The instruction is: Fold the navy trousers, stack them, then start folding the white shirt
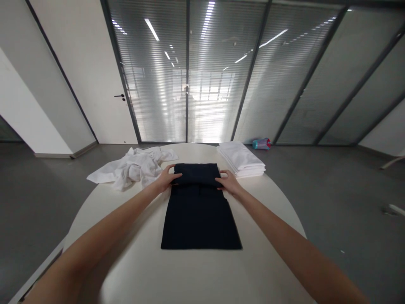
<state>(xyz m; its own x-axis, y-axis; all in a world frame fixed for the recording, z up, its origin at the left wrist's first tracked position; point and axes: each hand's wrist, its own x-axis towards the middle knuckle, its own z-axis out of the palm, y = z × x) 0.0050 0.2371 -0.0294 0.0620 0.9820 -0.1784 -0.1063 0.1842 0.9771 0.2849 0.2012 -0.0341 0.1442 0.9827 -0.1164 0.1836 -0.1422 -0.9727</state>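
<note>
A dark navy piece of clothing (201, 219) lies flat on the white table in front of me, its far end folded over toward me into a band. My left hand (166, 177) grips the left edge of that folded band, thumb on top and fingers at the far side. At the band's right edge, my right hand (228, 182) holds it in a similar way. Parts of the fingers on both hands are hidden by the cloth. The garment's exact kind cannot be made out.
Left of the garment, a crumpled heap of white cloth (136, 166) lies on the round white table (202, 276). A neat stack of folded white cloth (242, 159) sits at the back right. Beyond, a blue and red container (261, 144) lies on the floor by the glass wall (209, 84).
</note>
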